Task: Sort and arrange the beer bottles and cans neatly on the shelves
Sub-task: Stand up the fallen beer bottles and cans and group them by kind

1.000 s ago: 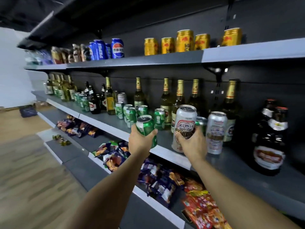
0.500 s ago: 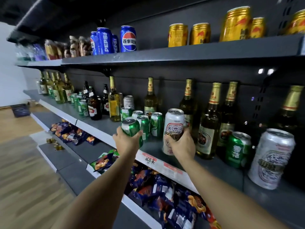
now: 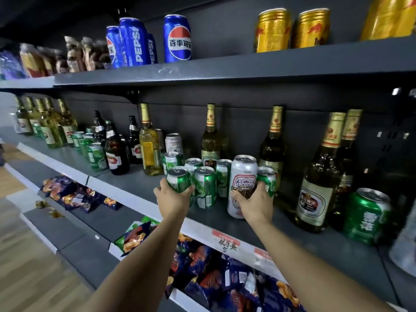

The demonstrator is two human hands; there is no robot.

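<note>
My left hand (image 3: 172,199) grips a short green beer can (image 3: 179,181) at the front left of a cluster of green cans (image 3: 205,186) on the middle shelf (image 3: 139,188). Around the lower half of a tall white-and-red can (image 3: 243,176) closes my right hand (image 3: 254,203), just right of that cluster, the can's base at the shelf surface. Another green can (image 3: 267,180) stands right behind the white one. Green glass bottles with gold foil necks (image 3: 211,140) line the back of the shelf.
Brown bottles (image 3: 317,194) and a green can (image 3: 365,218) stand to the right. Dark bottles and more green cans (image 3: 95,154) stand to the left. Pepsi cans (image 3: 177,39) and gold cans (image 3: 272,30) fill the upper shelf. Snack bags (image 3: 213,273) lie on the lower shelves.
Both hands carried their cans leftward along the shelf to the green can cluster. The view came closer to the shelf and shifted left.
</note>
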